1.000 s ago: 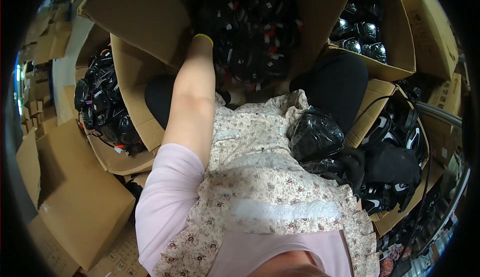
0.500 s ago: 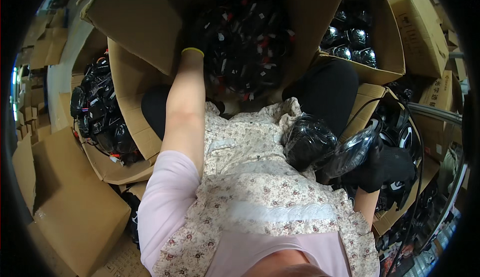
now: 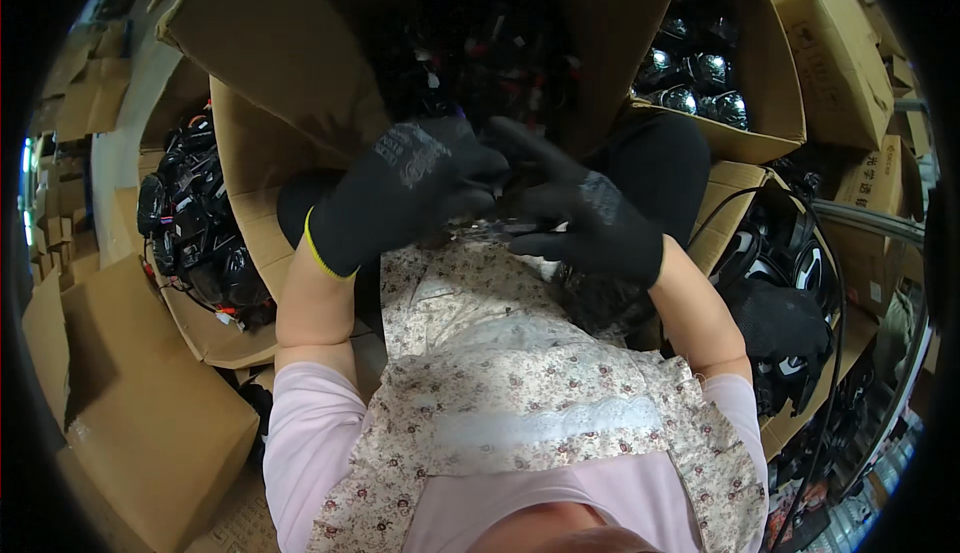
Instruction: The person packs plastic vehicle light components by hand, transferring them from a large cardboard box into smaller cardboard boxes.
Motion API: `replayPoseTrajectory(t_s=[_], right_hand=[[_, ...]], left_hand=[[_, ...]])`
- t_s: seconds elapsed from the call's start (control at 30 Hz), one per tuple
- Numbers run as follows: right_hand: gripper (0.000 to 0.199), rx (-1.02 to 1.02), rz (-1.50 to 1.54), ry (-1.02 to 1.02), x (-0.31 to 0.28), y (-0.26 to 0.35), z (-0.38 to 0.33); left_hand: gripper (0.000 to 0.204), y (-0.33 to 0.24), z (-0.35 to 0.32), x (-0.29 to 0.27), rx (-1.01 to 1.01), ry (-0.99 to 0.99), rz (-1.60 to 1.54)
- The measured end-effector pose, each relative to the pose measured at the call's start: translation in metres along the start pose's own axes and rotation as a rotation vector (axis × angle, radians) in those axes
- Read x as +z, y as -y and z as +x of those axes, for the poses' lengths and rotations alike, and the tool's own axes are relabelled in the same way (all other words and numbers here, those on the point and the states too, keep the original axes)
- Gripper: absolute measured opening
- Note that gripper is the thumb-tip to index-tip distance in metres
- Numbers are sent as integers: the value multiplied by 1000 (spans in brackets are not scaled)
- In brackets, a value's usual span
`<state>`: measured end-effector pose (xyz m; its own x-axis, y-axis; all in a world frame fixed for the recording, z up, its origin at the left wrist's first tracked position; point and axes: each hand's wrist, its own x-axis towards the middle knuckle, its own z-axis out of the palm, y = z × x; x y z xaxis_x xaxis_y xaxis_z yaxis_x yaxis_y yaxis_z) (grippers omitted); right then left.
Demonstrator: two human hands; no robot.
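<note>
Both my hands wear black gloves and meet over my lap. My left hand, with a yellow cuff, has its fingers curled round something I cannot make out. Across from it, my right hand has its index finger stretched toward the left hand and its thumb apart below. Between the hands shows a small dark, shiny thing, mostly hidden by the fingers. A black item in clear plastic wrap lies on my lap below my right hand, partly covered by it.
A large cardboard box stands open ahead, with many dark items in it. To the left another box holds black items. At the right are a box of wrapped black items and one with black-and-white items. A black cable hangs there.
My left hand has come back out of the large box to my lap. My right hand has moved in from the box at the right, and the hands are now together.
</note>
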<state>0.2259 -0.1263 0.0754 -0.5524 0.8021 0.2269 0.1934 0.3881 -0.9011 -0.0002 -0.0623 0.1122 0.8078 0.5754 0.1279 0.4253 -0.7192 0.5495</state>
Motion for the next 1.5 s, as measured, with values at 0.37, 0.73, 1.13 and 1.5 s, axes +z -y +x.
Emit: replayPoseTrajectory(t_s=[0.37,0.73,1.13,1.5], right_hand=[[19,333,434,-411,1,-38,-2],[34,306,866,-461,-9,-32,-38],[25,400,907,-619,-4,-29,-21],[32,330,949,-579,2,-35,-13]], left_hand=[[54,66,-9,75,-324,-335,-1061],[40,-35,-1,34,-378,-535,-1182],[53,3,-11,96,-390,-611,-1339],[62,-7,-1,87,-369,-583,-1018]])
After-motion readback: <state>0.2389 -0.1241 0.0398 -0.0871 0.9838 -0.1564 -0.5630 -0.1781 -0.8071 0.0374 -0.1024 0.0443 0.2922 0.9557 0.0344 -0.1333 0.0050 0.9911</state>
